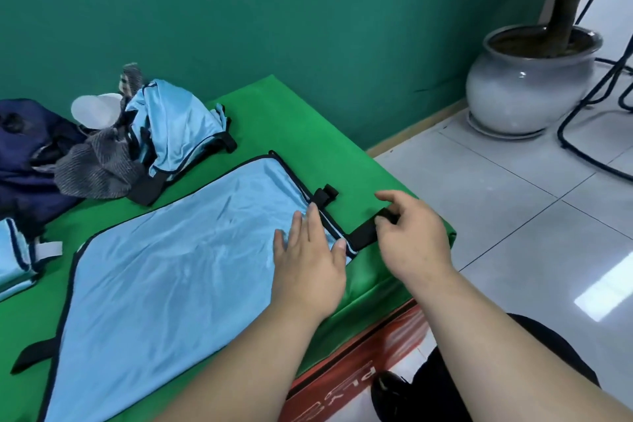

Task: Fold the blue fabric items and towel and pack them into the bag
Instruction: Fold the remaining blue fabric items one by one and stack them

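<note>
Blue fabric strap (pixel 363 233) in right hand (pixel 412 240)

A flat blue sheet (pixel 178 267) is covering most of the green mat (pixel 274 120) at centre frame, leaving a bare strip running open toward upper centre. A crumpled blue item (pixel 174 120), grey towel (pixel 92 168) and navy bag (pixel 27 154) are crowding the upper left. The left hand (pixel 308 267) is lying on the sheet's right edge. The right hand (pixel 411 236) is pinching a black strap (pixel 363 233) jutting across the mat's right margin. A white planter (pixel 524 89) and black cables (pixel 582 134) are blocking the tiled floor (pixel 513 202) at upper right.
</note>
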